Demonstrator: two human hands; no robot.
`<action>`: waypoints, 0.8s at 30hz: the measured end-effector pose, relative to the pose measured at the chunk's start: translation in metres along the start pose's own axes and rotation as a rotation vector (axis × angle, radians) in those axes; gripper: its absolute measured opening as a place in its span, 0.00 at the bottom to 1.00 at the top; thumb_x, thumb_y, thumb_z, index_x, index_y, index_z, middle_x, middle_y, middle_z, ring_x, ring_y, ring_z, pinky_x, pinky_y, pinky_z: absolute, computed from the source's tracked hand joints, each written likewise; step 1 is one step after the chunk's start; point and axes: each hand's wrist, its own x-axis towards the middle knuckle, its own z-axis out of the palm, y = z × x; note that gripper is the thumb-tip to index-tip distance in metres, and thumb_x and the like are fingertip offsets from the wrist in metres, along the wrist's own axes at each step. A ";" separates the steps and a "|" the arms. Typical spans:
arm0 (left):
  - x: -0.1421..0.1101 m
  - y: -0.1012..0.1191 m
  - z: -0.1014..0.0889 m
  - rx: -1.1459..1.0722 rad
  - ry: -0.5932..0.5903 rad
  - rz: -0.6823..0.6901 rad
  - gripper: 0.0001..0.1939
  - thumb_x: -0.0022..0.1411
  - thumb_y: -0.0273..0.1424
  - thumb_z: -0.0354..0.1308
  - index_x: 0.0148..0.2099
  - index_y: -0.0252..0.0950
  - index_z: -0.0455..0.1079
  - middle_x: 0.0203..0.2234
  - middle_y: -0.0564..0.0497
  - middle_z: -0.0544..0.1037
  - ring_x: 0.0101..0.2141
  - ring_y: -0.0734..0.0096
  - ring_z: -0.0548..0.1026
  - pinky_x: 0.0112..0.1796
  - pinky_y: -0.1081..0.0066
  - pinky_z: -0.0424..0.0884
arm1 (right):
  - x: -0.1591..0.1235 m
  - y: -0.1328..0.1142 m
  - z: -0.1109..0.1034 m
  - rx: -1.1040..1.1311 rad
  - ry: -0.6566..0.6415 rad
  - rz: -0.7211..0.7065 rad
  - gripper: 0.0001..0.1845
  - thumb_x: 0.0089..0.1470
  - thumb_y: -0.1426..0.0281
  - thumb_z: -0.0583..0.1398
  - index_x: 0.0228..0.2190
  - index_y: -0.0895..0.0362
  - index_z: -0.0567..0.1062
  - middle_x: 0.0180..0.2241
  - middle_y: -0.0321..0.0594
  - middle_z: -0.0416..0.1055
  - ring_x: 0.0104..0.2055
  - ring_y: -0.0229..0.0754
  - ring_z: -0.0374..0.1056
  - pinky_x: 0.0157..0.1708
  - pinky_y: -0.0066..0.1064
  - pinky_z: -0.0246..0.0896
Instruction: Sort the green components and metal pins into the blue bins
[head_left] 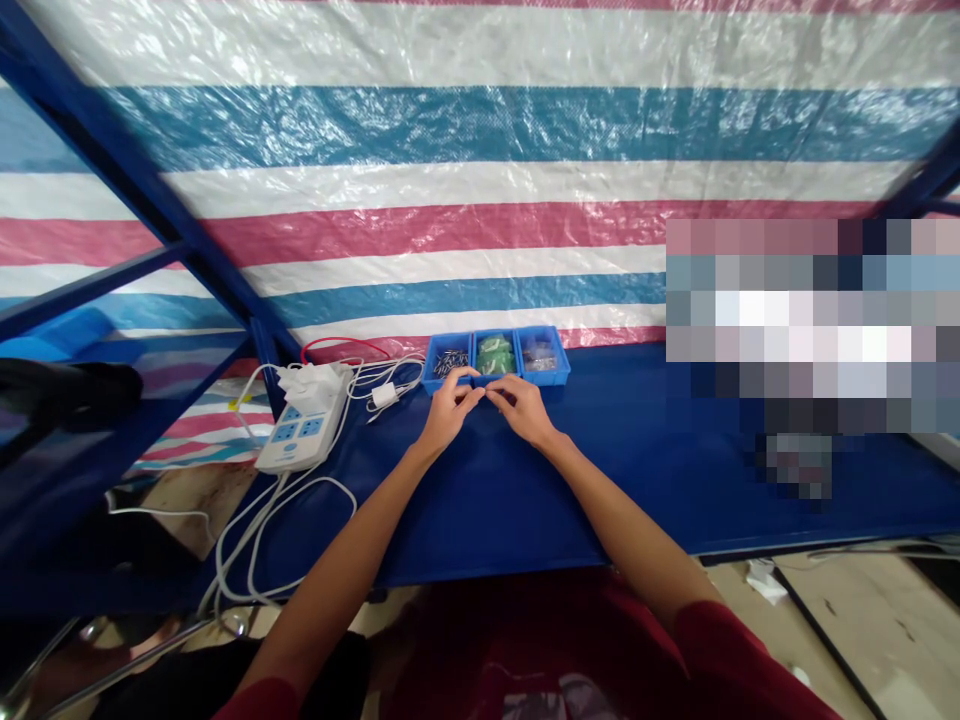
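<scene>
My left hand [450, 408] and my right hand [523, 407] meet fingertip to fingertip just in front of three small blue bins. Both are closed in a pinch; whatever sits between the fingertips is too small to make out. The left bin [430, 376] holds many small dark metal pieces [451, 361], perhaps screws or pins. Green plastic-looking material [496, 356] fills the middle bin, whose front is partly covered by my fingers. In the right bin [551, 377] lie small greyish parts [538, 356], too blurred to name.
A white power strip [300, 432] with crumpled white material [311, 385] on top stands at the left. White cables [259, 540] and a white adapter [385, 395] lie beside it on the blue table [495, 500]. A striped sheet [450, 240] hangs behind. A pixelated patch covers the right.
</scene>
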 end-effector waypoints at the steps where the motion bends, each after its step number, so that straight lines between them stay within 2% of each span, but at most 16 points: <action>1: 0.000 0.000 0.000 -0.015 0.011 0.005 0.16 0.60 0.40 0.58 0.47 0.38 0.66 0.15 0.62 0.60 0.17 0.79 0.60 0.22 0.77 0.57 | 0.000 0.001 0.001 -0.005 -0.004 0.000 0.15 0.60 0.60 0.55 0.33 0.55 0.77 0.32 0.41 0.73 0.31 0.40 0.68 0.33 0.30 0.62; 6: 0.004 0.000 0.000 -0.124 0.048 0.025 0.16 0.54 0.41 0.63 0.40 0.35 0.72 0.23 0.53 0.75 0.23 0.74 0.71 0.29 0.72 0.69 | 0.001 0.003 0.000 -0.009 0.029 0.063 0.18 0.61 0.58 0.53 0.27 0.56 0.74 0.24 0.38 0.70 0.28 0.39 0.66 0.31 0.29 0.59; 9: 0.005 -0.001 0.000 -0.139 0.042 0.002 0.15 0.51 0.41 0.65 0.35 0.34 0.74 0.24 0.50 0.77 0.25 0.70 0.74 0.31 0.68 0.72 | 0.001 0.003 -0.001 -0.005 0.008 0.109 0.23 0.61 0.55 0.50 0.25 0.56 0.71 0.20 0.35 0.67 0.25 0.38 0.65 0.29 0.28 0.58; 12: 0.007 -0.002 0.000 -0.160 0.083 -0.002 0.16 0.53 0.42 0.64 0.35 0.34 0.72 0.26 0.49 0.78 0.28 0.69 0.76 0.34 0.67 0.73 | -0.001 0.003 0.001 -0.004 -0.023 0.139 0.27 0.62 0.51 0.48 0.21 0.56 0.69 0.18 0.35 0.65 0.23 0.37 0.64 0.27 0.27 0.57; 17: 0.004 0.000 0.001 -0.176 0.167 0.085 0.15 0.60 0.43 0.58 0.35 0.36 0.65 0.38 0.44 0.79 0.35 0.66 0.78 0.37 0.65 0.73 | -0.001 0.004 0.002 -0.021 0.001 0.149 0.30 0.62 0.49 0.46 0.21 0.56 0.69 0.18 0.35 0.66 0.23 0.37 0.64 0.26 0.26 0.56; 19: 0.001 -0.001 -0.001 -0.016 0.268 0.160 0.14 0.62 0.43 0.57 0.36 0.37 0.67 0.38 0.44 0.79 0.38 0.64 0.77 0.41 0.62 0.72 | 0.000 0.003 0.001 -0.024 0.015 0.148 0.30 0.62 0.49 0.46 0.21 0.56 0.70 0.18 0.35 0.66 0.22 0.37 0.64 0.26 0.27 0.56; 22: -0.002 -0.004 -0.010 0.293 0.524 0.307 0.12 0.63 0.41 0.56 0.37 0.37 0.71 0.37 0.44 0.77 0.43 0.60 0.74 0.49 0.57 0.66 | 0.000 0.001 -0.001 -0.028 0.022 0.147 0.30 0.62 0.49 0.46 0.21 0.56 0.71 0.19 0.35 0.66 0.23 0.37 0.64 0.26 0.27 0.56; 24: 0.001 -0.007 -0.020 0.448 0.643 0.357 0.11 0.63 0.40 0.56 0.38 0.38 0.73 0.36 0.44 0.77 0.43 0.57 0.73 0.51 0.55 0.62 | 0.000 0.000 -0.001 -0.032 0.022 0.149 0.30 0.62 0.49 0.46 0.21 0.56 0.71 0.19 0.35 0.66 0.23 0.37 0.65 0.27 0.27 0.56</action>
